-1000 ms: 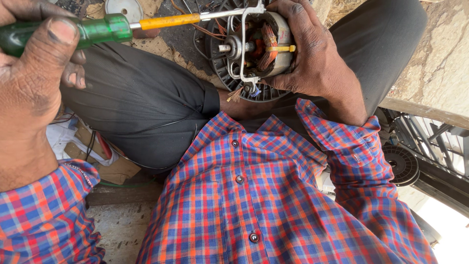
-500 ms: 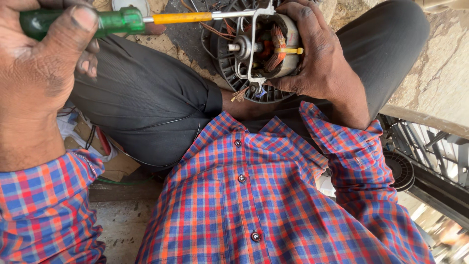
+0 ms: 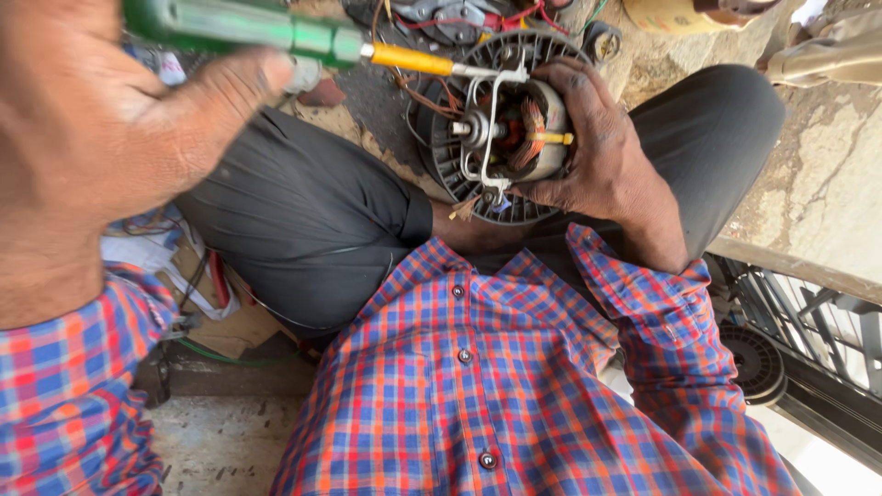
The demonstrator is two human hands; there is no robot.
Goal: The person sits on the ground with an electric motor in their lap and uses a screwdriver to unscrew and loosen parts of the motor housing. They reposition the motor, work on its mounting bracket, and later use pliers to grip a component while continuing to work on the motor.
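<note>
Over the concrete floor (image 3: pixel 827 184), left-hand fingers (image 3: pixel 230 83) grip a blurred screwdriver (image 3: pixel 276 32); right-hand fingers (image 3: pixel 588 101) clasp the motor (image 3: pixel 501 129).

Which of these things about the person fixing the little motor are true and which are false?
1. The left hand holds a screwdriver with a green handle. True.
2. The right hand is empty. False: it grips an electric motor with copper windings.
3. The screwdriver's metal end reaches the wire bracket on the motor. True.
4. The motor sits in a round black finned housing. True.
5. The person wears a plain white shirt. False: the shirt is checked red and blue.
6. The motor lies on a table. False: it is held over the lap, above dark trousers.
</note>
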